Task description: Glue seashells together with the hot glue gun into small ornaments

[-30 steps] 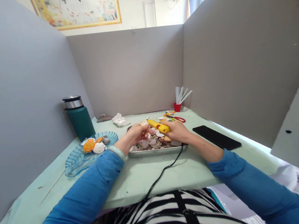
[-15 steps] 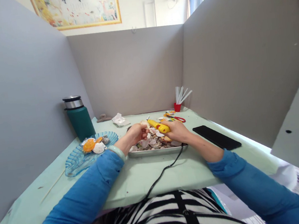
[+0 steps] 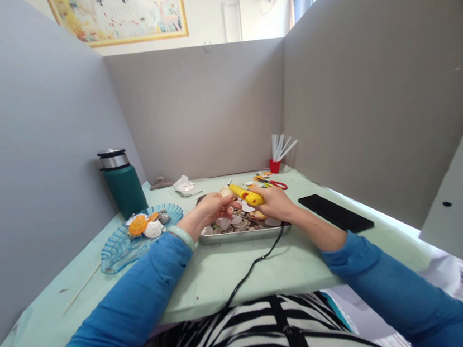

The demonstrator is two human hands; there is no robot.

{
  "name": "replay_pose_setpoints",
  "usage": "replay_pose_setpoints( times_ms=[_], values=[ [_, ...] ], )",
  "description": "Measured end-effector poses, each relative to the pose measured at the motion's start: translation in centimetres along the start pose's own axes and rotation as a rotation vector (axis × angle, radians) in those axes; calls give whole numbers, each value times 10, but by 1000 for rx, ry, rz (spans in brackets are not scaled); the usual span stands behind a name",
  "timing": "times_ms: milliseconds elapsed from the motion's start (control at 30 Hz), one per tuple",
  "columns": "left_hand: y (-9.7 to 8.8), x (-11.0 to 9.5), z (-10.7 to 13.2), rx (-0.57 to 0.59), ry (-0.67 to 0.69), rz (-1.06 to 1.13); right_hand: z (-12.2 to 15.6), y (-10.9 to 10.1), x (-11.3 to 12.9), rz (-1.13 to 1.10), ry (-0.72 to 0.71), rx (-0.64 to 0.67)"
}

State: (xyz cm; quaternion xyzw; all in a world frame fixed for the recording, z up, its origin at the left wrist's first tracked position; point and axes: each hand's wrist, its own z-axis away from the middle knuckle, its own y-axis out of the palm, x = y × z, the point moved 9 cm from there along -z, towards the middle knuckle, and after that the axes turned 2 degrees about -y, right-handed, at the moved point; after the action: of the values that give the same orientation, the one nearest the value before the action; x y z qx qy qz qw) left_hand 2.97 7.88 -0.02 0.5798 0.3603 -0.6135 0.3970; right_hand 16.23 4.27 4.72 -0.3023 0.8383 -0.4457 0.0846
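The wall poster (image 3: 119,13) bears cropped Chinese calligraphy, seemingly "家和萬事興".

Your left hand (image 3: 212,207) pinches a small pale piece (image 3: 226,192), too small to identify. Your right hand (image 3: 275,203) covers the grip of the yellow glue gun (image 3: 246,195). Both hands hide part of the tray (image 3: 243,234). The wall picture (image 3: 119,18) is cut off at the top edge.
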Motion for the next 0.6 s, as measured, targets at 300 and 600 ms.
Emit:
replay_pose_setpoints(
  times_ms=[300,600],
  values=[
    [4,-1,4,-25,-43,23,0,1,-1,6,-8,-4],
    [0,1,2,-16,-45,72,0,0,1,-9,-25,-4]
  ],
)
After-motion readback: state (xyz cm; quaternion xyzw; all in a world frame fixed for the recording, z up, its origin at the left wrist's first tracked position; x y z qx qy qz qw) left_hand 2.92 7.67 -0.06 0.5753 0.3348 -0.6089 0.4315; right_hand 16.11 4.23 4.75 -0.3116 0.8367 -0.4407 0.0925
